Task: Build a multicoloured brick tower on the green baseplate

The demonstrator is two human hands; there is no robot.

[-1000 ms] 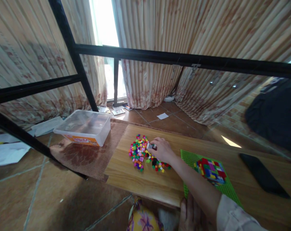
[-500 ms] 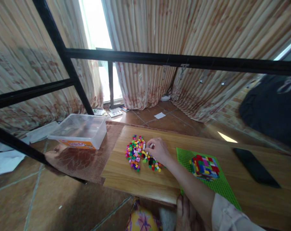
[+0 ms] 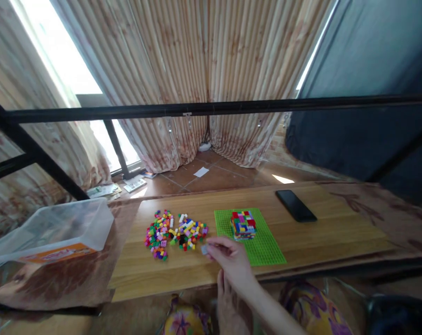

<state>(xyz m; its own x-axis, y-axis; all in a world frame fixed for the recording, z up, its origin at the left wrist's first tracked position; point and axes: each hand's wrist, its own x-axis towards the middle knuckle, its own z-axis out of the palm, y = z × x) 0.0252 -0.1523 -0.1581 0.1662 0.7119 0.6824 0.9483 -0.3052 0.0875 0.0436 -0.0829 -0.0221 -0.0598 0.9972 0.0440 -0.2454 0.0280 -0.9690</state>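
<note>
My right hand (image 3: 230, 260) is pinched on a small pale grey brick (image 3: 204, 250), just above the table between the loose bricks and the baseplate. Below it, at the table's front edge, rests my left hand (image 3: 227, 298), fingers stretched out, partly covered by the right wrist, with nothing seen in it. Small coloured bricks (image 3: 157, 235) lie in a heap at the left, beside a second heap of mixed bricks (image 3: 190, 232). On the green baseplate (image 3: 267, 242) stands a blocky multicoloured brick structure (image 3: 243, 225).
A black phone (image 3: 295, 205) lies on the wooden table (image 3: 330, 228), right of the baseplate. The clear plastic bin (image 3: 74, 218) with an orange label stands left of the table. A black metal bar (image 3: 225, 108) crosses ahead, before patterned curtains (image 3: 162, 56).
My right hand has left the brick heap, moving right and nearer to me, with the pale grey brick now showing in its fingertips. The view has turned right.
</note>
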